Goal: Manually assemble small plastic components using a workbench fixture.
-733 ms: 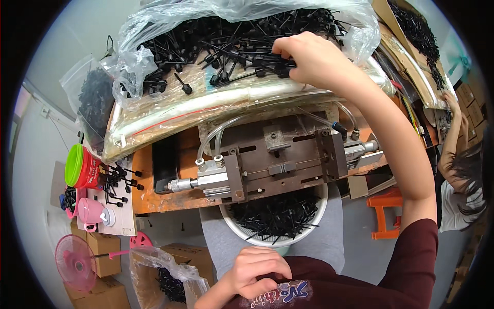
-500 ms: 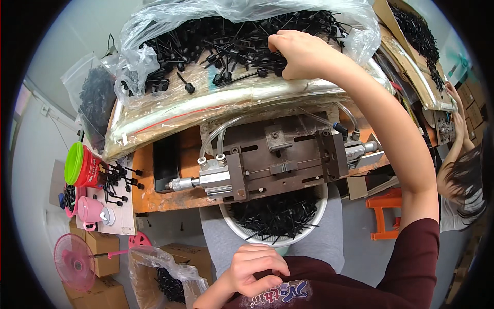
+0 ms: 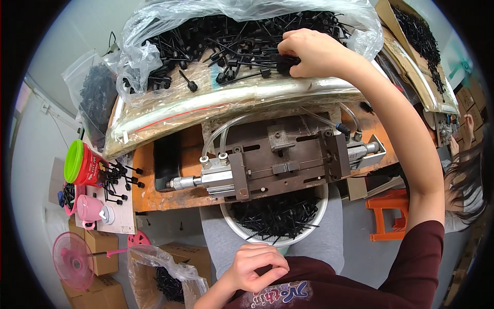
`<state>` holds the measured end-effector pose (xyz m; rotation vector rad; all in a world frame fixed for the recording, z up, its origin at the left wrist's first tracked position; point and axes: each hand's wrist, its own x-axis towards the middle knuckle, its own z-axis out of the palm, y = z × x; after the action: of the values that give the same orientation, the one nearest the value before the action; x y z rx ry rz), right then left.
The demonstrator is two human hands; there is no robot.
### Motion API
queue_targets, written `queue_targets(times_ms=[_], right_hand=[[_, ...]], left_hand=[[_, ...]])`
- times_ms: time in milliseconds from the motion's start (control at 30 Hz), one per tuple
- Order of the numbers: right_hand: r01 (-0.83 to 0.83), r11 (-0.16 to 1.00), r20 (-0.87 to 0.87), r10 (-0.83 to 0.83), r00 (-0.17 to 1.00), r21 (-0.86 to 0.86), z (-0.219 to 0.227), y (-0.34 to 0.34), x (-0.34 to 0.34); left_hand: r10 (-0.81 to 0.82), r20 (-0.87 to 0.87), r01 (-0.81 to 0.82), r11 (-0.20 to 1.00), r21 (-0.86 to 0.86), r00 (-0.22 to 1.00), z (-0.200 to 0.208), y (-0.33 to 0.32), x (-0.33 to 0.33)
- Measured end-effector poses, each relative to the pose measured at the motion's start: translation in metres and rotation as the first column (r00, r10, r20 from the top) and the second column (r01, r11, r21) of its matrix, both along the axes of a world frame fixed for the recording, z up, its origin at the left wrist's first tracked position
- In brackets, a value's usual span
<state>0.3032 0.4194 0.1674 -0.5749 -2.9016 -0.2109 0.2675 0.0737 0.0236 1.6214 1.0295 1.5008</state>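
A: Where are the hands?

B: The right hand point(image 3: 314, 51) reaches up to the heap of black pins point(image 3: 231, 38) in the open clear bag point(image 3: 154, 31) at the far edge of the desk point(image 3: 149, 180). Its fingers are curled and pinched on a small bunch of pins at the front of the heap. The left hand point(image 3: 254, 265) rests low against the person's body, fingers folded into a loose fist; I cannot tell whether it holds anything.

A: What lies between them?

B: One metal press point(image 3: 278, 159) with one air cylinder point(image 3: 206, 180) and two clear hoses rising from it. Under its front edge sits one white bowl point(image 3: 321, 206) full of the same black pins, on the person's lap.

A: Any more pins?

B: Too many to count. A second clear bag point(image 3: 92, 98) hangs at the left, a third point(image 3: 164, 273) stands on the floor, and loose ones lie on a white board point(image 3: 121, 211) beside one red can with a green lid point(image 3: 82, 165).

A: Anything else?

B: One pink cup point(image 3: 90, 208), one pink fan point(image 3: 72, 260), one orange stool point(image 3: 386, 216), and another person point(image 3: 463, 175) at the right edge.
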Motion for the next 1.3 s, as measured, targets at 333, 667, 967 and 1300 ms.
queue_targets(times_ms=[333,667,967,1300], right_hand=[[0.107,0.919,-0.243,-0.210,0.947,-0.379,0.028,0.007,0.008],[-0.247,0.552,-0.552,-0.496,0.670,-0.797,0.026,0.024,0.021],[-0.330,0.933,-0.865,0.043,0.499,-0.144,0.003,-0.033,0.041],[-0.334,0.808,-0.547,0.579,0.604,0.486,-0.057,-0.111,0.071]], left_hand=[[0.020,0.028,-0.020,1.000,-0.006,0.999,-0.001,0.001,0.002],[0.029,-0.060,-0.030,0.999,-0.019,0.998,0.002,0.001,0.004],[0.394,-0.140,-0.395,0.919,0.024,0.908,0.019,0.009,0.008],[0.552,-0.142,-0.526,0.830,0.184,0.822,0.028,0.038,0.008]])
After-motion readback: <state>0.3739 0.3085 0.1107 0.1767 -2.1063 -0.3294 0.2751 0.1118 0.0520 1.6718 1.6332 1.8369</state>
